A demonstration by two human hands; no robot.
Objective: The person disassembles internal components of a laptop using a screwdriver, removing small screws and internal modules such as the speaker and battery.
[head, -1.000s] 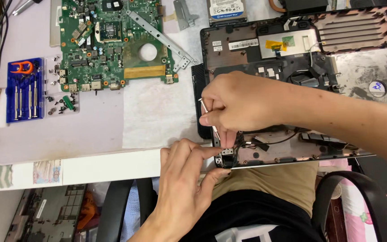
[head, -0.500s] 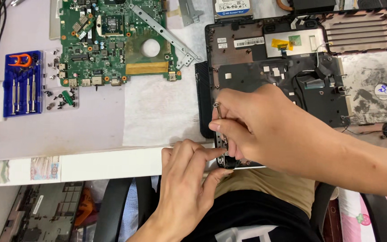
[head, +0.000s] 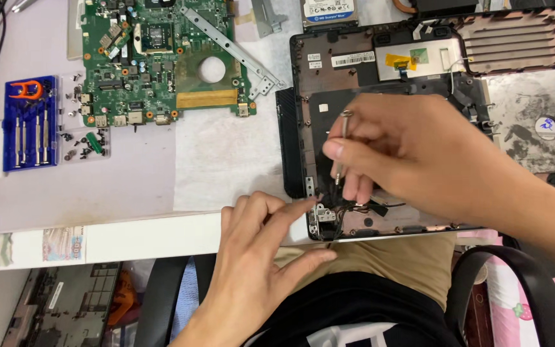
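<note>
At lower centre the metal hinge [head: 321, 215] sits in the black chassis [head: 380, 122] corner, left hand [head: 258, 257] open with 1 fingertip steadying it, right hand [head: 406, 151] closed around a screwdriver [head: 342, 144] whose tip could slip and gouge nearby wires [head: 370, 207].

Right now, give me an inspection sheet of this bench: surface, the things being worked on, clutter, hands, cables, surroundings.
Surface: white table with a pale mat over it.
Job's things: black laptop base, opened, at the table's front edge; small screwdriver upright over its lower left corner; metal hinge bracket at that corner.
Clutter: green circuit board; blue screwdriver case; loose screws; hard drive; metal strip.
Hands: right hand grips the screwdriver; left hand has a fingertip by the bracket.
Cables: thin black wires near the bracket.
Surroundings: chair arm; another laptop shell under the table.
</note>
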